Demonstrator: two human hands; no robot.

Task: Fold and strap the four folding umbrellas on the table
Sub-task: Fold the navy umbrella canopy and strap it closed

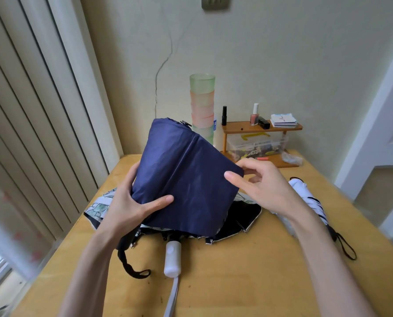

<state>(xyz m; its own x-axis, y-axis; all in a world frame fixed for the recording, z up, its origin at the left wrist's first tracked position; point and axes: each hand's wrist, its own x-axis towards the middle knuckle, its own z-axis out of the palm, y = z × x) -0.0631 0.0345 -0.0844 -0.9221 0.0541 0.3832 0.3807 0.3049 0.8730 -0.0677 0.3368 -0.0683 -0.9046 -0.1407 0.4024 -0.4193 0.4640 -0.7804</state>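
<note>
Three umbrellas plainly in view, fourth not made out. One navy umbrella [186,179] held above counter [236,282] in both your hands. One patterned umbrella [241,216] with black lining lies loose under it, white handle [173,259] pointing toward you. One white umbrella [305,195] lies bundled at right, beside your right forearm. One stack of cups [202,106] and one small shelf [261,128] by wall. Your left hand [126,209] grips navy canopy's left edge, thumb across front, fingers [132,175] curled behind cloth. Your right hand [264,186] pinches canopy's right corner, cloth between thumb and fingers.
</note>
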